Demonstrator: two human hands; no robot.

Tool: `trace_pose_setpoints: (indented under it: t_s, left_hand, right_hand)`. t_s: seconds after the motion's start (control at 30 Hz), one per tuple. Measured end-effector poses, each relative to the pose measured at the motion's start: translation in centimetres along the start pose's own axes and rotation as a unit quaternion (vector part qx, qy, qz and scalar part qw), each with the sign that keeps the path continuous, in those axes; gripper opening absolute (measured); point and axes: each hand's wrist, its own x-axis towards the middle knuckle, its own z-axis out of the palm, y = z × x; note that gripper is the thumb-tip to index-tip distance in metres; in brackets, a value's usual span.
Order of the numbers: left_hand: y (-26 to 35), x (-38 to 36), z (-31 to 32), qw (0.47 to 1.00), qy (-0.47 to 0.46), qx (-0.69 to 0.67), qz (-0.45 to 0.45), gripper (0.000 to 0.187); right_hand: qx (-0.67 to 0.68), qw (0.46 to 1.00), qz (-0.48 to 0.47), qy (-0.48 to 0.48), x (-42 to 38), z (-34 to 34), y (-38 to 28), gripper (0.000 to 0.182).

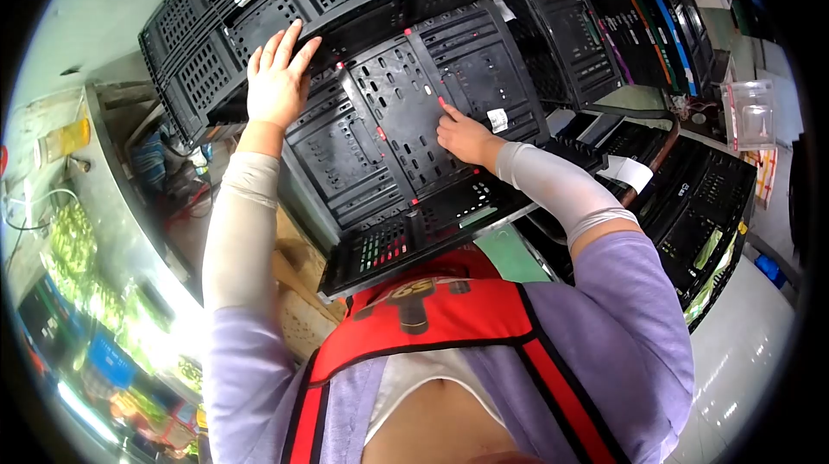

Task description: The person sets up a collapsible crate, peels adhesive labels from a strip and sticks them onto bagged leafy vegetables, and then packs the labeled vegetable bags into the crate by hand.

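A black plastic crate [401, 110] stands open in front of my body, its perforated floor showing small red pieces along the ribs. My left hand [278, 84] has its fingers spread against the crate's far left wall, near a white label. Inside the crate, my right hand [469, 137] has its index finger stretched out, touching the floor beside a red piece; its other fingers are curled. A white sticker [497, 120] lies on the floor just right of that hand. The near wall [414, 244] of the crate leans toward my red apron [432, 315].
More black crates [561, 41] are stacked at the right, some with papers on them. A clear plastic container [749, 114] is at the far right. On the left runs a metal counter [129, 205], with green leafy vegetables [82, 248] beyond it.
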Motion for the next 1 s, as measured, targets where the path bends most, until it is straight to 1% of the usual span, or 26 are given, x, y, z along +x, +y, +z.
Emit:
trace_pose_setpoints:
  t_s: [0.03,0.1,0.13,0.17,0.2,0.23,0.27,0.33,0.37,0.4,0.47,0.6,0.67,0.73,0.77,0.8,0.83,0.87,0.9,0.93,0.97,1.0]
  left_hand:
    - [0.1,0.1,-0.1,1.0,-0.003,-0.02,-0.011,0.061]
    - [0.3,0.2,-0.1,0.999,-0.007,-0.04,-0.023,0.063]
    - [0.4,0.4,0.0,0.998,0.001,-0.051,-0.034,0.063]
    - [0.6,0.4,0.0,0.997,0.007,-0.061,-0.047,0.063]
    - [0.6,0.4,0.1,0.997,0.005,-0.06,-0.047,0.063]
    - [0.6,0.4,0.2,0.997,0.009,-0.061,-0.049,0.062]
    - [0.6,0.5,0.2,0.997,0.013,-0.062,-0.051,0.061]
    - [0.7,0.5,0.1,0.997,0.013,-0.06,-0.052,0.061]
    - [0.7,0.5,0.1,0.997,0.014,-0.06,-0.054,0.061]
    - [0.7,0.4,0.1,0.997,0.014,-0.058,-0.054,0.061]
    - [0.7,0.3,0.2,0.997,0.016,-0.059,-0.053,0.06]
    - [0.7,0.3,0.4,0.997,0.022,-0.056,-0.053,0.06]
    - [0.7,0.1,0.4,0.997,0.021,-0.06,-0.048,0.059]
    - [0.7,0.0,0.4,0.997,0.021,-0.061,-0.048,0.058]
    - [0.8,-0.2,0.4,0.997,0.019,-0.063,-0.047,0.058]
    - [0.8,-0.4,0.3,0.997,0.017,-0.064,-0.049,0.058]
    - [1.0,-0.5,0.2,0.996,0.015,-0.067,-0.052,0.058]
    - [1.1,-0.2,0.1,0.996,0.016,-0.069,-0.054,0.058]
    - [1.4,-0.3,0.0,0.997,0.024,-0.061,-0.047,0.058]
    - [2.0,-0.7,-0.1,0.997,0.029,-0.053,-0.041,0.059]
    - [3.2,-1.1,-0.1,0.996,0.049,-0.054,-0.06,0.057]
    - [4.8,-1.2,-0.3,0.993,0.075,-0.079,-0.034,0.049]
  right_hand:
    - [0.0,1.0,-0.001,0.0,-0.1,0.5,-0.2,0.014]
    - [0.046,0.992,0.067,0.1,-0.4,1.6,-0.5,0.013]
    - [0.046,0.992,0.066,0.1,-0.3,1.6,-0.4,0.013]
    - [0.102,0.969,0.187,0.127,-0.2,1.7,-0.3,0.015]
    - [0.157,0.927,0.306,0.151,0.1,1.2,-0.1,0.019]
    - [0.185,0.886,0.374,0.199,0.3,0.0,0.2,0.038]
    - [0.187,0.886,0.374,0.2,0.9,0.0,0.5,0.038]
    - [0.279,0.845,0.422,0.171,1.9,0.3,1.0,0.059]
    - [0.293,0.835,0.431,0.177,2.3,1.0,1.0,0.063]
    - [0.294,0.835,0.43,0.178,2.5,1.5,1.0,0.063]
    - [0.333,0.801,0.458,0.195,2.5,2.4,1.0,0.063]
    - [0.338,0.799,0.46,0.188,2.4,1.0,1.7,0.064]
    - [0.316,0.791,0.446,0.274,1.1,-1.2,1.9,0.068]
    - [0.304,0.788,0.469,0.257,-2.1,-4.5,3.0,0.062]
    - [0.28,0.781,0.534,0.161,-4.3,-8.4,4.3,0.061]
    - [0.299,0.755,0.545,0.208,-6.7,-10.8,5.5,0.053]
    - [0.19,0.775,0.573,0.187,-9.6,-10.0,7.7,0.052]
    - [0.173,0.733,0.645,0.127,-12.3,-9.6,9.9,0.053]
    - [0.165,0.74,0.637,0.144,-14.8,-6.1,11.5,0.052]
    - [0.205,0.737,0.634,0.113,-15.0,-6.6,11.9,0.05]
    - [0.212,0.739,0.627,0.129,-14.8,-7.0,12.1,0.049]
    - [0.218,0.738,0.621,0.15,-14.7,-7.1,12.4,0.049]
